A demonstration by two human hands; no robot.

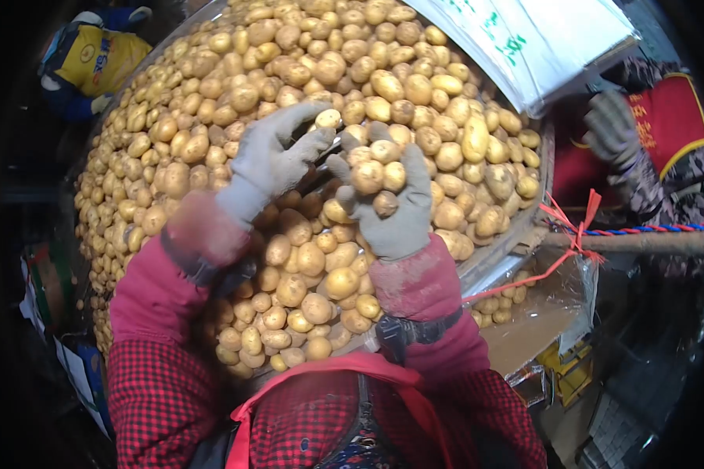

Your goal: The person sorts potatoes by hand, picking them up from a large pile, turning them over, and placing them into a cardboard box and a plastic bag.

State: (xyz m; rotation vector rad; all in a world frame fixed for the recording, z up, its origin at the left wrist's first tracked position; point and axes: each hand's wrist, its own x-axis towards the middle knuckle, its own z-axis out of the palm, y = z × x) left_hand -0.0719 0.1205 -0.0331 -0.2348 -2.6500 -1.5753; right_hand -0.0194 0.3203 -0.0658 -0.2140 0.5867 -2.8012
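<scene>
My left hand (278,152), in a grey work glove, has its fingertips and thumb around a small potato (328,119). Close beside it, my right hand (399,211), gloved the same way, is turned palm up with fingers curled about several small potatoes (377,168). Both hands are over a large heap of loose yellow potatoes (313,262) of mixed sizes. Between the hands a dark gap shows in the heap, partly hidden by my fingers.
A white box (524,47) with green writing lies at the upper right. Red string (575,234) is tied on a pole at the right, above an open carton (524,336) holding potatoes. One person in a yellow apron (102,55) and another in red (673,125) are alongside.
</scene>
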